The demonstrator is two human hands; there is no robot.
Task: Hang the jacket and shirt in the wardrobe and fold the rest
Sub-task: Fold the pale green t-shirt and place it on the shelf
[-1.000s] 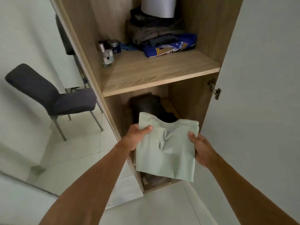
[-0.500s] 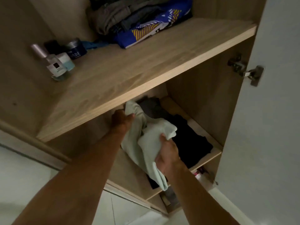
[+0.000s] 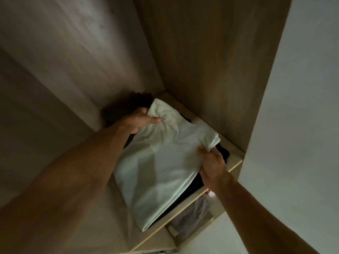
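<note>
Folded garment (image 3: pixel 161 162): pale green, centre of the frame, lying nearly flat on the lower shelf (image 3: pixel 235 157) of the wardrobe, on top of dark clothes (image 3: pixel 222 153).

Left hand (image 3: pixel 139 120): at the far upper corner of the garment; the fingers grasp the bunched cloth, thumb on top.

Right hand (image 3: pixel 212 162): at the right edge of the garment, centre right of the frame; the fingers pinch the folded corner.

Change over 1 s: the garment was held in the air in front of the open wardrobe, then passed bunched under the upper shelf. It now lies spread on the pile, with its near edge at the shelf's front.

Meaning for the task: 1 folded item appears placed. Judged from this frame, only the release and perhaps a smoothing of the creases near the left hand are left for this piece.

Surroundings: a second dark heap (image 3: pixel 124 109) sits at the back, upper centre. A grey cloth (image 3: pixel 192 217) lies in the compartment below. The pale door (image 3: pixel 293 125) fills the right.

Not visible: jacket, shirt, hanging rail.
</note>
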